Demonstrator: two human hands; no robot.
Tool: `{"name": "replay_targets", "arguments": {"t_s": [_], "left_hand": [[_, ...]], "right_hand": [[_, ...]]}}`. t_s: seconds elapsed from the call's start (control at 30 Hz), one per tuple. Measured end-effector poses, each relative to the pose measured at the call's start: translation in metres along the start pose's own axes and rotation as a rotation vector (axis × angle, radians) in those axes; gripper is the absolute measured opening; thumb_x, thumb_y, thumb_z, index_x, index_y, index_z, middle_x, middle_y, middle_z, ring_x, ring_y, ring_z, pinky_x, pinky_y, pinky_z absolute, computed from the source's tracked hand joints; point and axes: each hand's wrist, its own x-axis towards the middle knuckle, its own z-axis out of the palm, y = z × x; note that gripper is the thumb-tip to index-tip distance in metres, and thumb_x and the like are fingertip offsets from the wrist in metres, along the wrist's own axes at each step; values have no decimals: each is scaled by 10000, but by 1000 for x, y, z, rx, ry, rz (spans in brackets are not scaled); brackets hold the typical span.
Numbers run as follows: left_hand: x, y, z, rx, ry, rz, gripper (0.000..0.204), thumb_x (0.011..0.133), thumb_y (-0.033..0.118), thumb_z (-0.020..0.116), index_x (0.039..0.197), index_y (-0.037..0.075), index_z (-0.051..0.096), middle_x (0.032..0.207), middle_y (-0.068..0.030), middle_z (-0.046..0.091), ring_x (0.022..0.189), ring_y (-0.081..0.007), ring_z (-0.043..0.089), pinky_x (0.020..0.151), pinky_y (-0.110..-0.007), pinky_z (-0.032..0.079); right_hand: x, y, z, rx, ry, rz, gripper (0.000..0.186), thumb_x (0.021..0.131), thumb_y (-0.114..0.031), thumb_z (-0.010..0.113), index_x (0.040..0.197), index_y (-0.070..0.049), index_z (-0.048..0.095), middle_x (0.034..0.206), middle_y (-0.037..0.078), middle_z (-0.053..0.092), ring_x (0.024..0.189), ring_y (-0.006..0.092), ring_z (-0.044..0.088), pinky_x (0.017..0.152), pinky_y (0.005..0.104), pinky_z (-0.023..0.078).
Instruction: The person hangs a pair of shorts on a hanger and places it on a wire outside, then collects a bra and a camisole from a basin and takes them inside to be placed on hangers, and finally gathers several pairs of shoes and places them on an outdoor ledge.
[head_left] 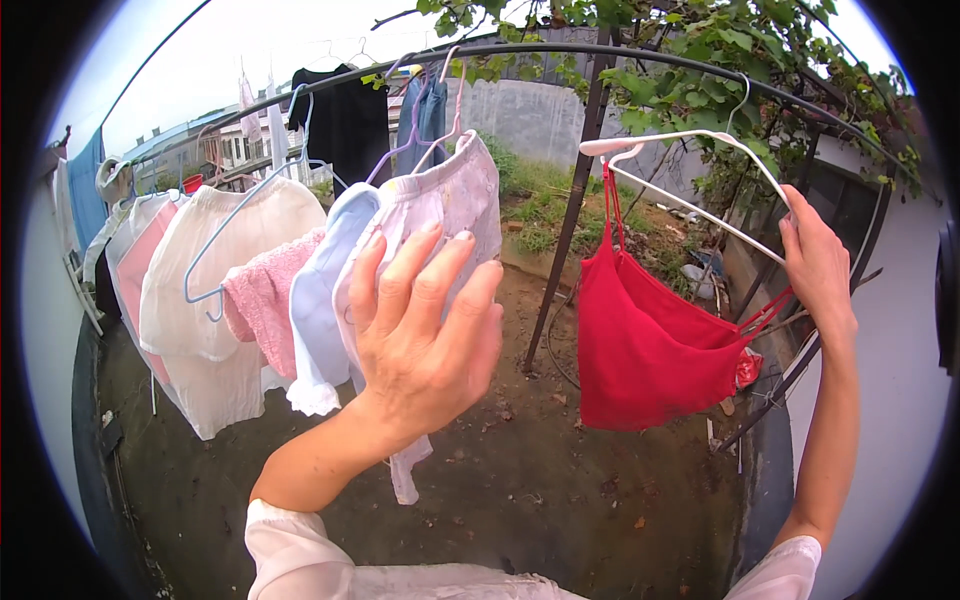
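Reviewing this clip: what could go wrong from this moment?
The red top hangs by thin straps on a tilted white hanger, so a strap might slip off and drop it toward the brown ground.
The right hand grips only one end of the hanger, so a tug might swing it.
The open left hand, raised before the patterned pale garment, could brush it.

The right hand (820,262) partly hides the white hanger (660,140).
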Motion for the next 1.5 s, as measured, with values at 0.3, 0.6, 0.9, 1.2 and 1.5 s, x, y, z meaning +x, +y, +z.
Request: {"name": "replay_targets", "arguments": {"t_s": [0.3,0.6,0.9,1.2,1.5], "left_hand": [[52,-71,9,518,-350,-66,256,745,64,620,994,32,569,864,-103,534,848,-281,552,730,-395,405],[114,5,51,116,-390,-257,155,804,82,466,880,-14,562,909,-223,573,912,-396,556,795,-466,439],[78,-56,3,430,-319,-402,281,887,272,507,1080,95,607,1017,-167,604,953,-329,580,809,-434,451],[19,-86,1,448,-289,-227,349,768,87,556,1116,94,538,939,-126,569,856,-289,577,735,-416,453],[10,-153,-77,559,-303,-312,184,790,133,582,973,111,577,862,-89,601,842,-273,608,686,-407,469]], "right_hand": [[4,1,26,-36,288,-156,273,927,-143,469,1182,-193,554,900,54,600,743,307,602,614,391,474],[27,14,25,-226,333,-105,256,871,-117,505,1111,-181,568,844,60,602,727,303,628,606,404,505],[6,41,14,-85,191,-195,304,898,-156,497,1198,-203,514,850,93,604,737,339,615,613,446,480],[16,58,18,-157,90,-133,383,925,-142,451,1304,-194,437,967,113,576,835,350,595,659,435,466],[26,81,46,-82,8,-38,391,894,-127,479,1281,-176,458,1013,140,594,895,359,593,732,451,473]]}}
